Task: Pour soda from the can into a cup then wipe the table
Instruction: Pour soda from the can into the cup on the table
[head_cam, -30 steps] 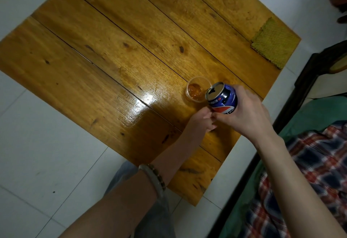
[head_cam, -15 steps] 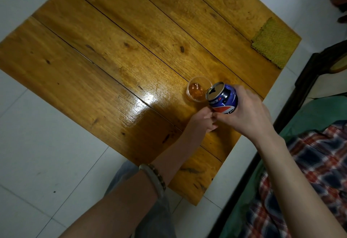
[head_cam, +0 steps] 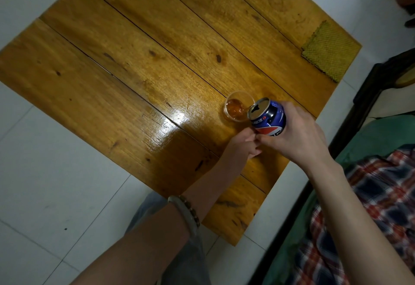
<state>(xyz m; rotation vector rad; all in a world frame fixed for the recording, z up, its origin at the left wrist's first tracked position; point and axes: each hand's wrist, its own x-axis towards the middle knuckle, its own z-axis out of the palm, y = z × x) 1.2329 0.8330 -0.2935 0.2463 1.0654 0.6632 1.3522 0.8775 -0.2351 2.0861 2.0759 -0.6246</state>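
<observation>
Counter (head_cam: 107, 86): varnished wooden planks, glare patch left of the cup.

Left hand (head_cam: 241, 144): just below the cup, resting on the counter, fingers curled loosely around nothing; thumb tip touching the right hand's thumb. Bead and band bracelets on the wrist.

Cup (head_cam: 238, 109): clear, upright, amber soda pooled in the bottom, well short of full.

Can (head_cam: 268, 118): blue, immediately right of the cup and overlapping its rim. Long axis tilted, mouth pointing left and down over the cup, base up and to the right. Thin stream visible at the lip.

Right hand (head_cam: 298, 134): right of the cup, grip wrapped around the can's body.

Cloth (head_cam: 329, 52): yellow-green, far upper right of the cup, at the counter's corner, untouched; nearer the right hand.
</observation>
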